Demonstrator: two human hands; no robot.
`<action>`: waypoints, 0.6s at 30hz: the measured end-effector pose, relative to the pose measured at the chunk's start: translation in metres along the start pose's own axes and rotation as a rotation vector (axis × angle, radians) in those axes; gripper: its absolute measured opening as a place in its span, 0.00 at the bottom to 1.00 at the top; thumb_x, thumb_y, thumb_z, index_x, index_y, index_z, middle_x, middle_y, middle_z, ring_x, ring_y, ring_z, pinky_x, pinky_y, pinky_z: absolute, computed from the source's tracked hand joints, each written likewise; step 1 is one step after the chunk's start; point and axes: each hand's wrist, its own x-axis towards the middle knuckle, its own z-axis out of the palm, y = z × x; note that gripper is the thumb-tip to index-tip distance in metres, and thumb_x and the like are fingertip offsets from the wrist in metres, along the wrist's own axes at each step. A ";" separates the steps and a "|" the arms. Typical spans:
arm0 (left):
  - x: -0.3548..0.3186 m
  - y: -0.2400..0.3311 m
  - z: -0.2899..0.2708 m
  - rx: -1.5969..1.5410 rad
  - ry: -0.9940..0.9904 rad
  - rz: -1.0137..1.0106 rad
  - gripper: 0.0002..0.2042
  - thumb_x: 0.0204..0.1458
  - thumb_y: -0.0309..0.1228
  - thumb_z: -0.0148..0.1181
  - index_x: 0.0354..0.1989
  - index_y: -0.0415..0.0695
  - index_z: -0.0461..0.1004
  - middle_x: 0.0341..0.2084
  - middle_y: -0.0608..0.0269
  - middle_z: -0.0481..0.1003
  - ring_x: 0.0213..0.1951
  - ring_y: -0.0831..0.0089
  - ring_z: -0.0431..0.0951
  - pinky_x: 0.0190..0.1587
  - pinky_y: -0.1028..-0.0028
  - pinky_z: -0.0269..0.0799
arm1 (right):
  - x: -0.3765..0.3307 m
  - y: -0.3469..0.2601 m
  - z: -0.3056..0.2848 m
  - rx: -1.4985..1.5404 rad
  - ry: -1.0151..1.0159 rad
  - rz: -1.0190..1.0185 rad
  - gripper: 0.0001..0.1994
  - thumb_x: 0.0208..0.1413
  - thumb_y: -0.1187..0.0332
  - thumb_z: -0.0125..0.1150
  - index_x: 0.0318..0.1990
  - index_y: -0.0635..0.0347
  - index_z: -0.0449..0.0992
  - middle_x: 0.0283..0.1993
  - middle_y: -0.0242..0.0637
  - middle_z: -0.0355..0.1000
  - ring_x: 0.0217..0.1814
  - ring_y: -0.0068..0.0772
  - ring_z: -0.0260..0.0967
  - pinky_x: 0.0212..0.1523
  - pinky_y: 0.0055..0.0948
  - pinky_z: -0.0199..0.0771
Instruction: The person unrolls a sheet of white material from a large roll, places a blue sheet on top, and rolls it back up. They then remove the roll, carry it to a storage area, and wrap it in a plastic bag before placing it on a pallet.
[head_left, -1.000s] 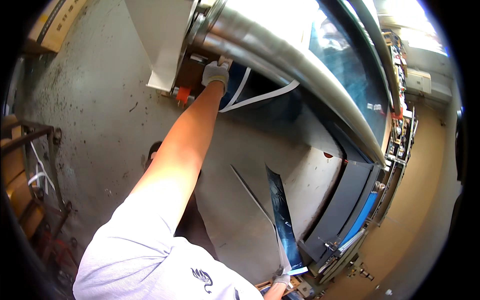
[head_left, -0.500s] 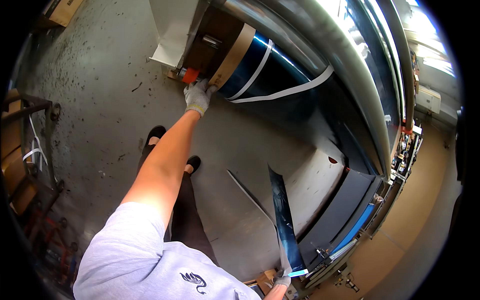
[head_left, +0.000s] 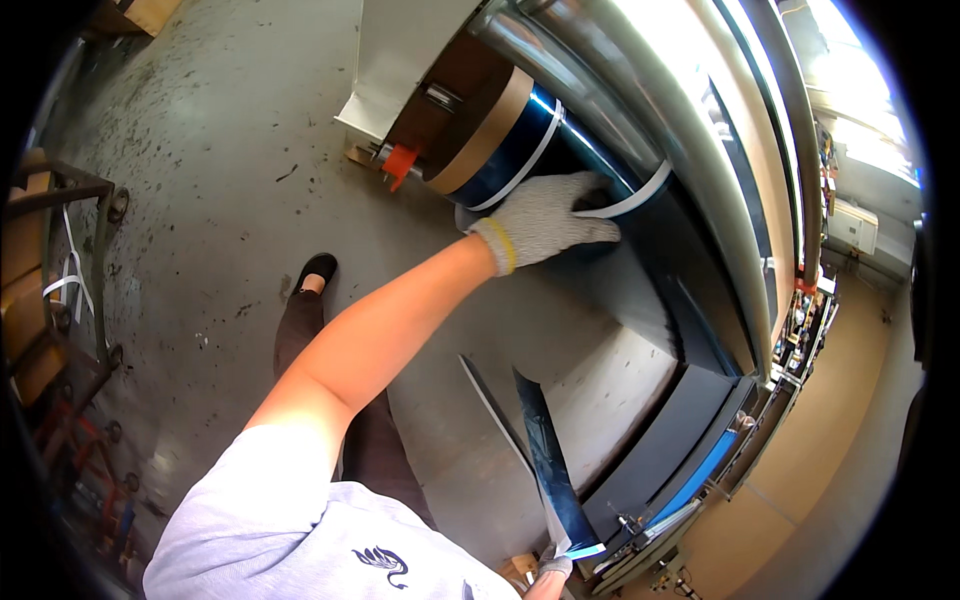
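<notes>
My left hand [head_left: 545, 222], in a light grey knitted glove with a yellow cuff edge, reaches over the front of a dark blue glossy film roll [head_left: 510, 150]. Its thumb and fingers are spread apart around a white strip [head_left: 640, 195], which passes between them and curves up toward the metal rollers. Whether the glove touches the strip I cannot tell. At the lower edge, my gloved right hand [head_left: 553, 565] is closed on the ends of a long dark blue film strip [head_left: 545, 440] and a narrow grey strip [head_left: 490, 400]; both stick out over the floor. Its fingers are partly hidden.
Large metal rollers [head_left: 620, 70] run along the machine above the roll. An orange-red piece [head_left: 400, 163] sits at the roll's shaft end, beside a white panel [head_left: 400, 70]. On the left stands a metal-framed cart [head_left: 95, 260]. Dark grey machine covers [head_left: 660, 430] lie to the right.
My left hand has moved right, from the roll's cardboard core end to the white strip. My right hand still holds the strips, which have shifted slightly left.
</notes>
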 end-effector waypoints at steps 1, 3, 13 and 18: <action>0.005 0.005 0.002 -0.011 -0.018 -0.024 0.32 0.48 0.46 0.65 0.57 0.37 0.69 0.50 0.46 0.75 0.53 0.57 0.75 0.56 0.67 0.68 | 0.000 -0.002 0.004 -0.012 -0.003 -0.011 0.15 0.60 0.66 0.49 0.50 0.56 0.76 0.47 0.36 0.77 0.44 0.36 0.77 0.40 0.39 0.80; 0.012 0.011 0.009 0.000 -0.008 -0.044 0.30 0.47 0.47 0.65 0.52 0.36 0.72 0.46 0.45 0.76 0.48 0.54 0.76 0.53 0.65 0.70 | 0.000 -0.007 0.006 -0.017 -0.014 -0.021 0.14 0.60 0.66 0.49 0.50 0.56 0.76 0.46 0.36 0.77 0.43 0.36 0.77 0.40 0.39 0.80; -0.048 -0.028 0.043 0.287 0.011 0.032 0.20 0.48 0.48 0.63 0.29 0.39 0.77 0.27 0.46 0.75 0.35 0.48 0.74 0.41 0.57 0.69 | 0.002 0.000 -0.019 -0.062 0.027 0.000 0.14 0.59 0.66 0.50 0.49 0.55 0.77 0.46 0.36 0.77 0.43 0.35 0.77 0.39 0.39 0.80; -0.109 -0.049 0.061 0.470 -0.116 0.213 0.14 0.47 0.43 0.63 0.29 0.44 0.77 0.28 0.59 0.75 0.37 0.57 0.75 0.45 0.61 0.68 | 0.008 0.006 -0.028 -0.007 0.033 -0.015 0.13 0.59 0.67 0.50 0.48 0.55 0.77 0.46 0.36 0.77 0.43 0.35 0.77 0.39 0.39 0.79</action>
